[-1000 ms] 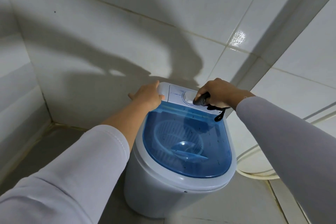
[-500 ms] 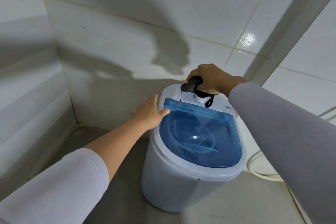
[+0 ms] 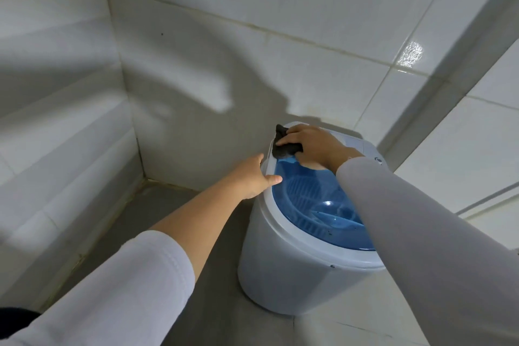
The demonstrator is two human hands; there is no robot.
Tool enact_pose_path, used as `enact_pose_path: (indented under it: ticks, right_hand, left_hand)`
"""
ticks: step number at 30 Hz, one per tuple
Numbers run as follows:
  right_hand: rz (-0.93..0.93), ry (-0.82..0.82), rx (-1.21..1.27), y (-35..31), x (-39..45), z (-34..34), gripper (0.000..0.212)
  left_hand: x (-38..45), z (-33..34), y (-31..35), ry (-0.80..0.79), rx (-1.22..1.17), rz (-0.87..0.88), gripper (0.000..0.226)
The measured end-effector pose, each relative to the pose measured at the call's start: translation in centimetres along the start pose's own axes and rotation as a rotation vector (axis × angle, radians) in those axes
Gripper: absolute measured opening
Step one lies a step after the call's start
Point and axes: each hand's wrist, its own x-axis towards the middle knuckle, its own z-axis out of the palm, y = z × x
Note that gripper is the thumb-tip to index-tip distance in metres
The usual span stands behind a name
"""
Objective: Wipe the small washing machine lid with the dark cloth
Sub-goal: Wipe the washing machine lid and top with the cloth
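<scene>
Cloth (image 3: pixel 284 145), dark and bunched, lies on the far left corner of the small washing machine (image 3: pixel 283 267), pinned under the right hand (image 3: pixel 311 146), whose fingers press down across it and curl at its edge, grasping it against the white top. The blue see-through lid (image 3: pixel 311 205) sits closed just near of the cloth, a ribbed tub showing through it. The left hand (image 3: pixel 254 177) rests against the machine's left rim, fingers straight and relaxed, thumb lying on the white edge beside the lid, gripping nothing. Both arms wear pale long sleeves. The machine stands on grey floor in a corner of white tiled walls (image 3: pixel 196 36).
</scene>
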Motion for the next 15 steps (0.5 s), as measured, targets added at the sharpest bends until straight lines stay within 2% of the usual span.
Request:
enact_pose_path:
  ticks: [4,9,15]
  right_hand:
    - [0.089,-0.051,0.136,-0.5,-0.9,0.0,0.051]
    - [0.145,0.026,0.045,-1.5,-0.9,0.6,0.041]
    - [0.177,0.057,0.054,-2.0,-1.2,0.4,0.041]
  left_hand:
    - [0.1,0.1,0.2,0.007,0.010,0.006,0.080]
    - [0.1,0.1,0.2,0.018,0.061,0.006,0.079]
    - [0.3,0.3,-0.2,0.044,0.145,-0.011,0.079]
